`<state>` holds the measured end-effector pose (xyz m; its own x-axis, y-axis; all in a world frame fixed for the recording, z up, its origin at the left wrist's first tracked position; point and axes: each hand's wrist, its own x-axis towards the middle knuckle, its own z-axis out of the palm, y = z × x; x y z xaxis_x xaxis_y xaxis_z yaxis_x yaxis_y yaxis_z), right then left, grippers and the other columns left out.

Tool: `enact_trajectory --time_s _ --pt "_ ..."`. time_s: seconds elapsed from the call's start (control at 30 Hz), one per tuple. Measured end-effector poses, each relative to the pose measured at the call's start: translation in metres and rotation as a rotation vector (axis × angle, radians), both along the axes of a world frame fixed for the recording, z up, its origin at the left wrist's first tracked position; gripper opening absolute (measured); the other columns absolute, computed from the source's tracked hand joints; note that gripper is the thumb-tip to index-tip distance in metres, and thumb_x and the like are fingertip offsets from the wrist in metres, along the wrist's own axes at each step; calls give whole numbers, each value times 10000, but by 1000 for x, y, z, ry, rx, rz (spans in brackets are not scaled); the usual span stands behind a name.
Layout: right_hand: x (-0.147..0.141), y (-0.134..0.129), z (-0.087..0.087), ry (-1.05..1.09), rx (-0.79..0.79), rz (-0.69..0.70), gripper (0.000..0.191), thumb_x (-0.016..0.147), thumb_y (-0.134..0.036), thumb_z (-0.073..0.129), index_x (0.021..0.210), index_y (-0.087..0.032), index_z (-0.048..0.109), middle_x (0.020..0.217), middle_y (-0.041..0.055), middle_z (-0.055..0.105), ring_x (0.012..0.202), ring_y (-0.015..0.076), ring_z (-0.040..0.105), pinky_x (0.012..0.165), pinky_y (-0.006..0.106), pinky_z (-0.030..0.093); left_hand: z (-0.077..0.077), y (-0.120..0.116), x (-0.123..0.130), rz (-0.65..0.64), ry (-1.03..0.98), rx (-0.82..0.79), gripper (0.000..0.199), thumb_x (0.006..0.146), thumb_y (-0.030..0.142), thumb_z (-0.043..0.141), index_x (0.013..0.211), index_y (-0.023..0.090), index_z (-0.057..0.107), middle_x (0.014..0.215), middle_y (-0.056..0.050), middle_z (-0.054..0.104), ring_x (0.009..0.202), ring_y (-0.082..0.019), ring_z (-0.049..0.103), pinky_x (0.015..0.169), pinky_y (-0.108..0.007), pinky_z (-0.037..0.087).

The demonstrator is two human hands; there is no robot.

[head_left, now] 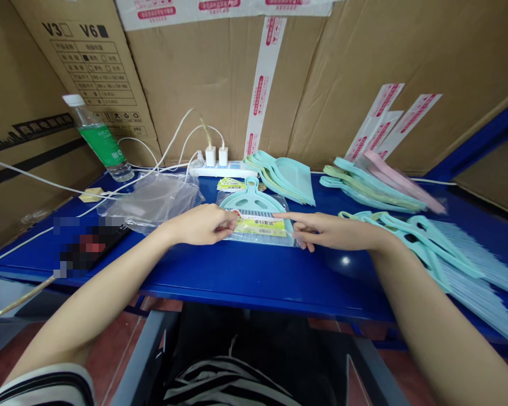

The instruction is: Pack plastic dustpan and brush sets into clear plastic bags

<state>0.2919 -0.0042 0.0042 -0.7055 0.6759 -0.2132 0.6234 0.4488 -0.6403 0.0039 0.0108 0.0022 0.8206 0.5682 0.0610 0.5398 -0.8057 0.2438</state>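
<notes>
On the blue metal table [237,276] lies a clear plastic bag [258,239] holding a teal dustpan [250,197] with a yellow label [260,226]. My left hand [201,224] pinches the bag's left edge. My right hand [322,231] reaches in from the right, its index finger extended over the bag and its fingers apart. To the right lie stacked teal and green dustpans [285,177], more dustpans [376,189], teal dustpan pieces [410,242] and pale blue bristles [478,270].
Behind the hands stand a power strip [220,169] with white chargers and a water bottle [97,138]. A loose clear bag [152,200] and a pixelated dark object [88,245] lie to the left. Cardboard boxes [203,73] form the back wall.
</notes>
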Motion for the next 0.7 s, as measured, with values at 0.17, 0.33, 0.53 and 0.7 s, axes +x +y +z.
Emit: enact_trajectory --time_s 0.17,0.33,0.53,0.7 --pt "0 0 0 3 8 8 658 916 -340 378 1550 -209 262 723 4 609 609 152 610 620 296 495 0 1 0 -40 -20 -35 153 858 186 436 758 177 551 626 15 582 533 -110 509 571 -242 353" --pt "0 0 0 5 5 1 646 927 -345 380 1549 -213 266 724 10 614 613 158 616 617 304 497 1 0 0 -42 -11 -55 148 861 179 437 761 176 547 634 9 584 537 -115 508 569 -247 354" --pt "-1 0 1 -3 7 -2 654 920 -343 378 1548 -199 269 732 18 626 610 162 614 622 311 497 2 -1 0 -41 -5 -54 146 865 172 442 770 175 552 632 8 585 541 -117 513 573 -249 355" --pt "-1 0 1 -16 3 -2 657 921 -342 368 1551 -194 259 738 19 621 614 159 612 626 308 495 2 -1 0 -43 -7 -60 133 858 157 448 777 173 551 649 8 600 552 -114 528 576 -242 360"
